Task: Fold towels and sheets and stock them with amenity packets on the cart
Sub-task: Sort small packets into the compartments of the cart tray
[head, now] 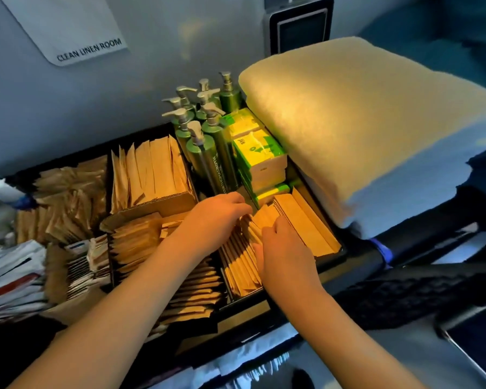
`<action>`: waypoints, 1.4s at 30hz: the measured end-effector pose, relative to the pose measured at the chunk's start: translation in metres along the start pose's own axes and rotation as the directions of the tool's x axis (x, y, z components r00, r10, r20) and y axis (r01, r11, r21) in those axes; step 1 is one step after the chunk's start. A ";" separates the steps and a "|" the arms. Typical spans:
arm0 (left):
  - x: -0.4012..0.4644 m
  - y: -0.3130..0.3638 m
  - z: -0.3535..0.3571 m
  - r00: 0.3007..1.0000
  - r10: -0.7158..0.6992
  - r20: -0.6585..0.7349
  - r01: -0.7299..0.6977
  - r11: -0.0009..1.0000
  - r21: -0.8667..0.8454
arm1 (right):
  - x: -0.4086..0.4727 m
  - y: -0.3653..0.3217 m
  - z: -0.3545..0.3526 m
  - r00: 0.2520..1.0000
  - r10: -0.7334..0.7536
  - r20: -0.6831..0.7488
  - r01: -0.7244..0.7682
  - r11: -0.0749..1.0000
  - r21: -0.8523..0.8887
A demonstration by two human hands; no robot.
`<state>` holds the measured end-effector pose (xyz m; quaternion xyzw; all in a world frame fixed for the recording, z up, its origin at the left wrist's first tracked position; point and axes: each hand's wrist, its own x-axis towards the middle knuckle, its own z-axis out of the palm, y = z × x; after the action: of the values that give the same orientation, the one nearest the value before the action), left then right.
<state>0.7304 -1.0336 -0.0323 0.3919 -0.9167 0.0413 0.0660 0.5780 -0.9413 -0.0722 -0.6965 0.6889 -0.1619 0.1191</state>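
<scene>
A black cart tray (331, 255) holds rows of brown paper amenity packets (306, 223) standing on edge in its compartments. My left hand (216, 217) reaches into the front right compartment, its fingers curled onto the tops of the packets there. Just right of it, my right hand (285, 255) grips the same row of packets with its thumb and fingers round their edges. A thick stack of folded towels (362, 127) lies on the cart to the right of the tray.
Green pump bottles (208, 136) and green-and-white boxes (261, 155) stand at the tray's back. More brown packets (149, 169) fill the left compartments. White wrapped items (11, 273) lie at far left. A wall with a "CLEAN LINEN ROOM" sign (89, 50) is behind.
</scene>
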 end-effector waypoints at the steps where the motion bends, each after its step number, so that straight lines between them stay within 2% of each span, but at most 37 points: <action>1: 0.001 -0.003 0.005 1.000 0.001 0.001 -0.001 1.000 -0.006 | 0.001 -0.002 0.001 1.000 0.004 0.004 -0.004 1.000 0.015; 10: 0.007 -0.009 0.014 0.994 0.048 -0.102 -0.058 0.994 -0.093 | 0.000 0.002 -0.006 1.000 0.019 -0.005 -0.019 1.000 -0.012; 18: 0.010 -0.020 0.022 0.995 0.056 0.088 -0.050 0.996 -0.070 | 0.000 -0.011 0.001 0.987 -0.031 0.159 0.025 0.999 0.038; 25: 0.024 -0.016 0.021 0.975 0.073 0.211 -0.079 0.997 0.024 | 0.009 -0.009 0.005 0.980 0.030 0.196 -0.041 0.998 0.054; 29: 0.032 -0.013 0.026 0.971 0.093 0.220 -0.108 0.992 0.057 | 0.009 -0.007 0.000 0.985 0.047 0.165 -0.038 0.998 -0.058; 33: 0.021 -0.014 0.030 0.988 0.038 0.152 -0.032 0.999 -0.040 | 0.007 -0.007 -0.001 0.979 0.105 0.173 -0.096 0.994 -0.061; 36: 0.023 -0.010 0.032 0.992 0.022 0.125 -0.012 0.997 -0.077 | 0.009 0.002 -0.003 0.989 0.117 0.086 -0.112 0.992 -0.060; 42: 0.028 -0.011 0.030 0.968 -0.010 0.249 -0.004 0.998 0.055 | 0.017 0.012 0.002 0.995 -0.029 0.092 0.028 1.000 0.010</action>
<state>0.7162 -1.0649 -0.0570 0.3972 -0.9156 0.0168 -0.0605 0.5676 -0.9581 -0.0776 -0.7123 0.6720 -0.1343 0.1516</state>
